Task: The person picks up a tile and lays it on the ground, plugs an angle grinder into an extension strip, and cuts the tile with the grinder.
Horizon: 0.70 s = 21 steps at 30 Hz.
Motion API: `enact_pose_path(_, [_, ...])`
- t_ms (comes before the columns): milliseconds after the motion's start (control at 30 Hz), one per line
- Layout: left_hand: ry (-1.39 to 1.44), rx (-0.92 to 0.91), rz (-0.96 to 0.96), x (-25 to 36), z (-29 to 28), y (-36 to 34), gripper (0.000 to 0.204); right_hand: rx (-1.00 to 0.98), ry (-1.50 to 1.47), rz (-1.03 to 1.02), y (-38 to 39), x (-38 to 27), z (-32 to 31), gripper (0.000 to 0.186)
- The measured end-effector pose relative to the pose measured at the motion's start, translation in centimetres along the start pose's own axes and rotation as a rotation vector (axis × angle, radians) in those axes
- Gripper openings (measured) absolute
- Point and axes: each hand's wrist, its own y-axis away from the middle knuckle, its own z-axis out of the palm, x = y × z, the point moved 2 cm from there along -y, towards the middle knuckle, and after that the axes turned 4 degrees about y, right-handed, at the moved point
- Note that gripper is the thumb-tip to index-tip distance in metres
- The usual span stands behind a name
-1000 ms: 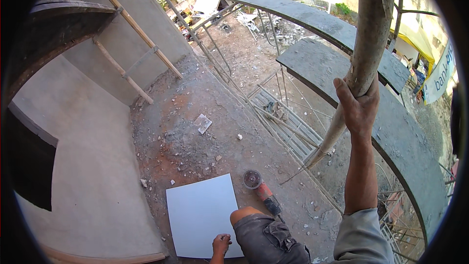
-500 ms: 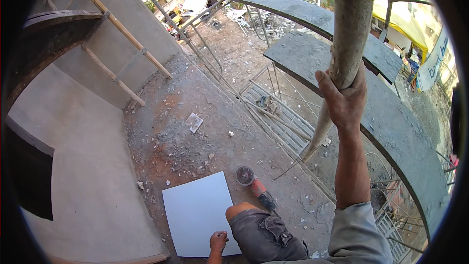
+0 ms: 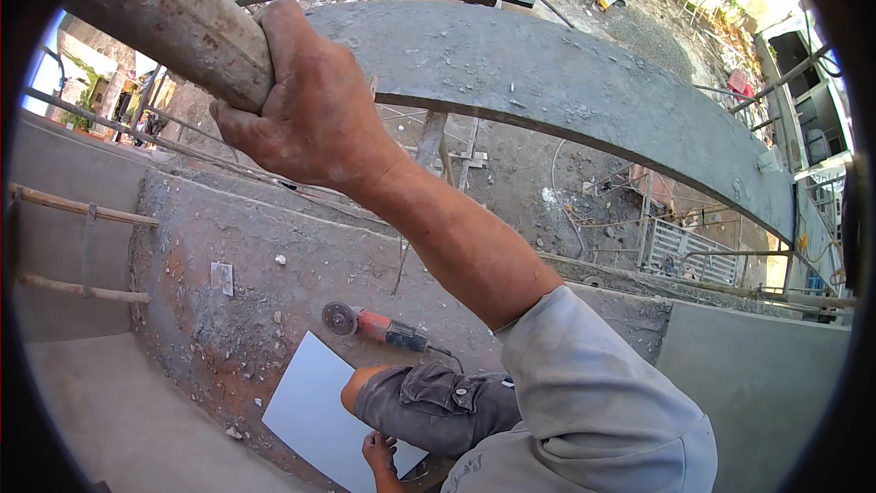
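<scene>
My right hand (image 3: 306, 105) is wrapped round a thick, mortar-stained pole (image 3: 173, 23) that slants up to the upper left. Low in the view, my left hand (image 3: 379, 447) is closed over a flat white panel (image 3: 306, 402), beside my knee; what its fingers hold, if anything, is too small to make out. The panel lies on the rough floor, partly covered by my leg. An angle grinder (image 3: 388, 329) with a red and black body and a round disc rests on the floor just beyond my knee, its cord trailing to the right.
Beyond the ledge, long grey planks (image 3: 547, 73) with debris lie across scaffolding. A wooden ladder-like frame (image 3: 87, 246) leans by the left wall. Rubble and a small pale tile piece (image 3: 222, 278) lie on the floor. Metal grating (image 3: 689, 251) shows lower down at right.
My view has swung to the right, so the pole and my right hand now appear farther left and closer. My right hand still grips the pole; the grinder and panel lie as before.
</scene>
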Motion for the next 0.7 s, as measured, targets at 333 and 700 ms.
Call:
enact_pose_path(333, [0.125,-0.110,0.099,3.0,3.2,-1.3,0.023,0.014,-0.002,-0.013,-0.1,-0.2,0.0,0.043])
enact_pose_path(700, [-0.082,0.043,0.155,1.2,2.0,-0.6,0.033,0.045,-0.015,0.069,-0.1,-1.1,0.3,0.041])
